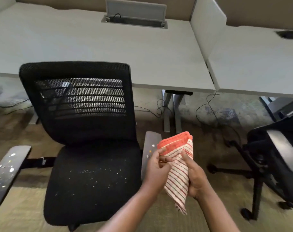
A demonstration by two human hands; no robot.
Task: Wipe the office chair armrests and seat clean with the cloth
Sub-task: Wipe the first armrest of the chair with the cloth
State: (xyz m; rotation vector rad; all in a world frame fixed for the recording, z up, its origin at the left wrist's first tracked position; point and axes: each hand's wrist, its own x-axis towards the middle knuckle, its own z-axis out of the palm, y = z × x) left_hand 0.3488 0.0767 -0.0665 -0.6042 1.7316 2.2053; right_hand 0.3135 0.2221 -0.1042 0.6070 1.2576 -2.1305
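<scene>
- The red-and-white striped cloth with a coral terry band (177,168) looks light, limp and easy to bunch; best gathered into a pad in the palm
- It hangs between both hands, just right of the grey speckled armrest (150,149)
- Left hand (156,166) pinches its upper edge with curled fingers
- Right hand (195,178) wraps its side, thumb pressed on the fabric
- The crumb-dusted black mesh office chair seat (92,178) lies left of both hands

no legible txt, labels, brands or nos. on anything
</scene>
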